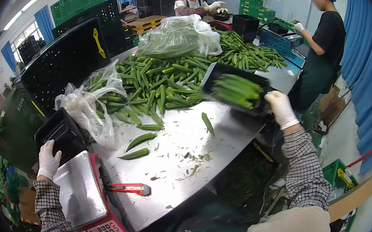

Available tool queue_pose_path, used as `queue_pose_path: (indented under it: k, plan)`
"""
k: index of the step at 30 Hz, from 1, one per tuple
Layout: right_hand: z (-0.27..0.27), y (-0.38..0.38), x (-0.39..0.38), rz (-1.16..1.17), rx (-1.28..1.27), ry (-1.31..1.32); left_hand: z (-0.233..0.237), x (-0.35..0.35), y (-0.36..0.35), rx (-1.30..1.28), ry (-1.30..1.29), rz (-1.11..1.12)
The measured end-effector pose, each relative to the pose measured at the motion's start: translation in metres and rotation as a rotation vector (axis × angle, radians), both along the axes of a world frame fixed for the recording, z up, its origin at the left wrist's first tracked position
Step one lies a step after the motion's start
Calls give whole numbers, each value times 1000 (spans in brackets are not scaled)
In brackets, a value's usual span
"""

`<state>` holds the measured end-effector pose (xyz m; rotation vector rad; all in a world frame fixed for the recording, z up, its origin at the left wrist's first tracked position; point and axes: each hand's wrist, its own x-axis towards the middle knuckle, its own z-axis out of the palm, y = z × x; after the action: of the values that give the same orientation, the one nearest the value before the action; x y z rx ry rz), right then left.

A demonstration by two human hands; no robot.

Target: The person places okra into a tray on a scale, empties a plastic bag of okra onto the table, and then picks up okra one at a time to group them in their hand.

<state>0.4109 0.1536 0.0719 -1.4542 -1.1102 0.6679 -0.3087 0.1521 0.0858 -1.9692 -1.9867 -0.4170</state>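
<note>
My gloved right hand [282, 108] grips the near end of a black plastic tray [255, 80], which is tilted above the right edge of the metal table. Green okra pods [238, 91] lie in that tray, blurred by motion. My gloved left hand [48, 160] has its fingers on the rim of another black tray [59, 135], beside the red scale [110, 218] with its metal pan. A large heap of okra [159, 84] covers the far part of the table, and a few loose pods [140, 141] lie nearer.
A red box cutter [132, 188] lies by the scale on the metal table [176, 190], among okra scraps. Clear plastic bags [93, 103] rest against the heap. Two people in blue caps work beyond it. Black crates [65, 61] stand at the left.
</note>
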Motion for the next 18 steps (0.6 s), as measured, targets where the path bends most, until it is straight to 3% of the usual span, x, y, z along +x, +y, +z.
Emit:
queue_pose_path:
  k: [3,5,11,13,17,18]
  plan:
    - [-17,15,88,-153,-25,5,-4,-2,15,-39,20,40]
    - [-18,17,108,-186,-174,-48,-4,-5,22,-34,-7,65]
    - [-22,22,112,-204,-315,-96,-5,-10,32,-85,-48,312]
    - [-22,21,110,-197,-315,-154,-2,-16,36,-75,-10,279]
    - [-35,14,120,-431,234,-777,30,8,24,-25,4,301]
    - [-6,-5,85,-402,194,-645,29,-5,27,-11,13,276]
